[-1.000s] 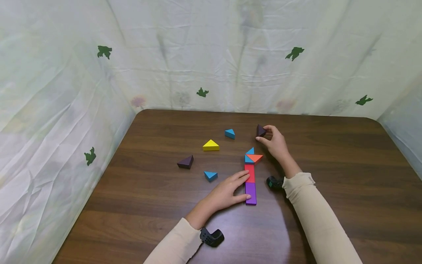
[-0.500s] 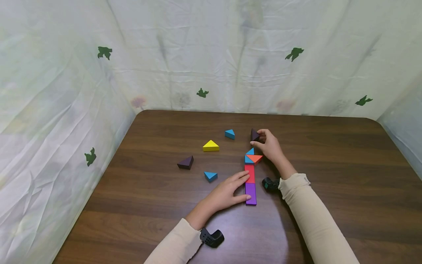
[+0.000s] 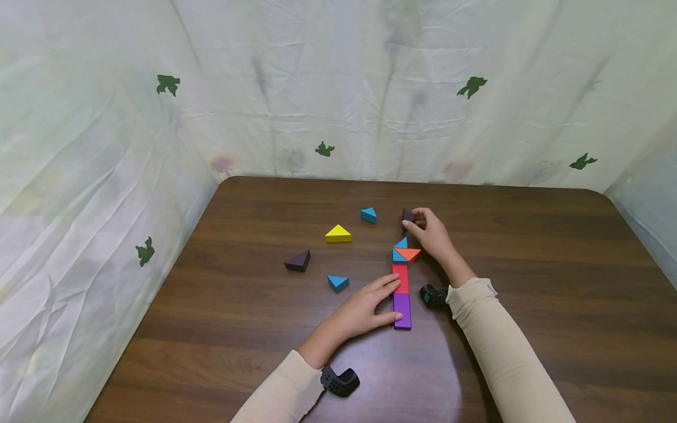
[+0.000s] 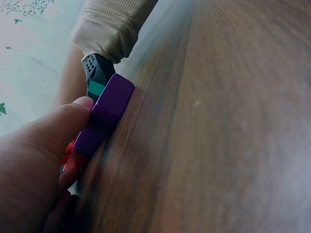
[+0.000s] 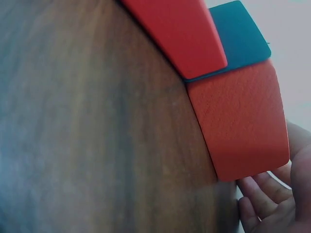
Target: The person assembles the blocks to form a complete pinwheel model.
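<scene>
My right hand [image 3: 433,235] pinches a dark purple triangular block [image 3: 406,215] between thumb and fingers, at the far end of a column of blocks. Just below it in the head view lie a small blue triangle [image 3: 402,242], another blue triangle [image 3: 397,257] and an orange triangle [image 3: 412,253]. A red block [image 3: 404,284] and a purple rectangular block [image 3: 403,306] continue the column towards me. My left hand [image 3: 359,308] rests along its left side, fingertips on the red block and thumb on the purple one. The right wrist view shows the orange triangle [image 5: 240,121] close up.
To the left on the brown table [image 3: 238,305] lie a yellow triangle [image 3: 338,235], a dark purple triangle [image 3: 298,261], a blue triangle [image 3: 338,283] and a farther blue one [image 3: 368,215]. A pale cloth [image 3: 370,106] hangs behind the table.
My right hand has carried the dark purple triangle left and slightly nearer, to the column's far end; lately its thumb has shifted upward on the block. The left hand has stayed put.
</scene>
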Available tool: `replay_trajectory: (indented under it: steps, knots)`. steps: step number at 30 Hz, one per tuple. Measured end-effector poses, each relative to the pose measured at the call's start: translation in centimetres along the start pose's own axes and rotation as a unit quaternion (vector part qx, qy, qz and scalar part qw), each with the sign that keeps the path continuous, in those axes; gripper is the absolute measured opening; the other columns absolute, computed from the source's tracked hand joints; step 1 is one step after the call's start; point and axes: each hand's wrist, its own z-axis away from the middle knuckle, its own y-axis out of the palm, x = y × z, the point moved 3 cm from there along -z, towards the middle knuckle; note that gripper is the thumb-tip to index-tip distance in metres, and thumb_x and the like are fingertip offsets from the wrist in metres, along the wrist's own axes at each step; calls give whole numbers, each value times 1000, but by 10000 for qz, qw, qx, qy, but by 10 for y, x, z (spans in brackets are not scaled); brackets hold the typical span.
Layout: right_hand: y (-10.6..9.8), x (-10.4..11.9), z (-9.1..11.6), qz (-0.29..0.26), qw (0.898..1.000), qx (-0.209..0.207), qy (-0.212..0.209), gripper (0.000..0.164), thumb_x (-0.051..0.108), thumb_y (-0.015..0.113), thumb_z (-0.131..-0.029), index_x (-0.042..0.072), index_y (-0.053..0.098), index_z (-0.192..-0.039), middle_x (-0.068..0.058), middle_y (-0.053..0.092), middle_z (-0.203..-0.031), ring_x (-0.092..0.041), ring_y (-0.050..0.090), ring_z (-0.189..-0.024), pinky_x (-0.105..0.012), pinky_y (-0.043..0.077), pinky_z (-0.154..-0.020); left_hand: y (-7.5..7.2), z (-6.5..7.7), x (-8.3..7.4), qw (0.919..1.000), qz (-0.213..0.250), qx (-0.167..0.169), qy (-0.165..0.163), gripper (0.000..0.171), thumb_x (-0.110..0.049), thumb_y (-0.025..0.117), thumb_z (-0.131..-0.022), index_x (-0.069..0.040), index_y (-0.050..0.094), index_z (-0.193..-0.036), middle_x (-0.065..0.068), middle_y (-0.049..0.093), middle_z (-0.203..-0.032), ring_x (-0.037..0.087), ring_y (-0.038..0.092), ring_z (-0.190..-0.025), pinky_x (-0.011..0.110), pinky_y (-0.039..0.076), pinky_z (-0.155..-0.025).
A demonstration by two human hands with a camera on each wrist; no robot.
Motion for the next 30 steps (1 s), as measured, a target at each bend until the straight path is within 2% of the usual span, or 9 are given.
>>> replay_trajectory:
  steps: [6,25,30]
  knots:
    - [0,1,0,24,9998,8,-187,39,20,52,-92,0,45,-125,-20,49,-118,-34,47,-107,-45,38,-90,1,0,1,10000,-27,-26,20,66,-47,53,-86,-12,34,-140,-2,26,-145,15,27,-129,33,29,-101]
    - [0,-2,-5,-103,9989,403,-230,42,16,57,-90,5,48,-129,-19,52,-118,-31,50,-102,-43,42,-85,3,0,3,9999,-45,-98,110,67,-49,52,-86,-11,35,-139,-1,26,-145,16,28,-129,34,29,-100]
    - [2,-1,-4,-106,9984,512,-233,42,17,57,-89,6,49,-129,-18,54,-114,-29,50,-98,-42,43,-82,1,0,1,10000,0,-41,30,67,-48,53,-86,-13,34,-140,-3,25,-145,15,27,-129,34,29,-101]
